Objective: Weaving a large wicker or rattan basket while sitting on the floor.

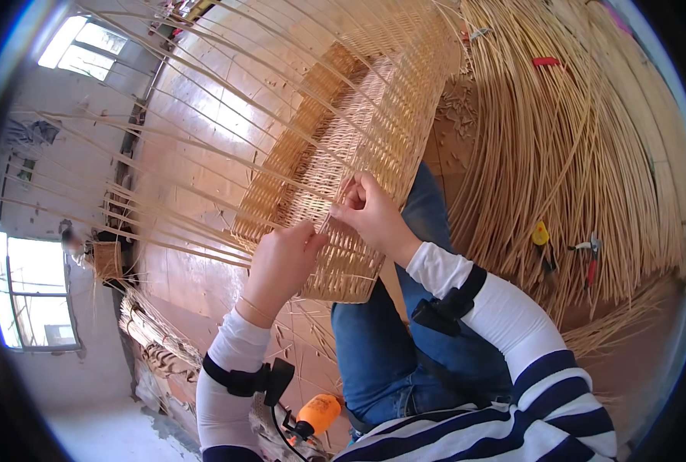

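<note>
A half-woven wicker basket [358,138] rests on my blue-jeaned leg [381,339], its long loose stakes fanning out to the left. My left hand [281,258] presses against the basket's lower woven edge, fingers curled on the weave. My right hand [370,212] pinches a thin willow strand [343,192] at the basket's side wall, just right of the left hand. Both forearms wear white sleeves with black straps.
A large pile of long willow rods [574,154] lies on the floor to the right. Red-handled pliers [591,258] and a yellow-handled tool [541,235] lie among them. An orange tool [316,416] sits by my lap. Bundled rods [154,339] and a small basket [108,260] stand left.
</note>
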Motion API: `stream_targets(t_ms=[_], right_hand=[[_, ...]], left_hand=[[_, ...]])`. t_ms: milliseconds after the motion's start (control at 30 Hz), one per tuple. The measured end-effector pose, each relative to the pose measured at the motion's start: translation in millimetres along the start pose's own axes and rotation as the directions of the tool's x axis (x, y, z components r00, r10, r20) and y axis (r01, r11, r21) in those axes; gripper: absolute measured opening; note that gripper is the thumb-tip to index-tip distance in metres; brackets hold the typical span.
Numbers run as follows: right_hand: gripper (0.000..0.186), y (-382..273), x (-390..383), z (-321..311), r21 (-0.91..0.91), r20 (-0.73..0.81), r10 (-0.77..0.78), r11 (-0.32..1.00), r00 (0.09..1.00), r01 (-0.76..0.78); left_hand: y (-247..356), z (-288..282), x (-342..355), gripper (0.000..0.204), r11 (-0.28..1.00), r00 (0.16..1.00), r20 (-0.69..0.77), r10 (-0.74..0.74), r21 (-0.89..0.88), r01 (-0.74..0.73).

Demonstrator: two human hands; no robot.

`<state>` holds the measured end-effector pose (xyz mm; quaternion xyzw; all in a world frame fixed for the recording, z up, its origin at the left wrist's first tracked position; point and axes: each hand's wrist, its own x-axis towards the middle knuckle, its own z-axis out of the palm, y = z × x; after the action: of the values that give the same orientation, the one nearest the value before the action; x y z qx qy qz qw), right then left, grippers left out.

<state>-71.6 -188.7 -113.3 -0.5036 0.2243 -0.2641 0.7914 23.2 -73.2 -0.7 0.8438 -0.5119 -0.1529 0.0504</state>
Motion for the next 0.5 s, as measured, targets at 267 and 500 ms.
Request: stream_targets(t_ms=[267,500], right_hand=[[0.052,-39,31,19,-0.753,0.431,-0.668,0.105,0.607,0.65],[0.041,-12,12,-4,-0.812,0.171,-0.517,0.409,0.839,0.417]], left_hand=[[3,11,13,0.021,0.999,1.0,-0.02,-0.024,0.041,0.025],[5,-3,0,0.021,0.997,0.998,0.037,0.052,0.06,-0.055]])
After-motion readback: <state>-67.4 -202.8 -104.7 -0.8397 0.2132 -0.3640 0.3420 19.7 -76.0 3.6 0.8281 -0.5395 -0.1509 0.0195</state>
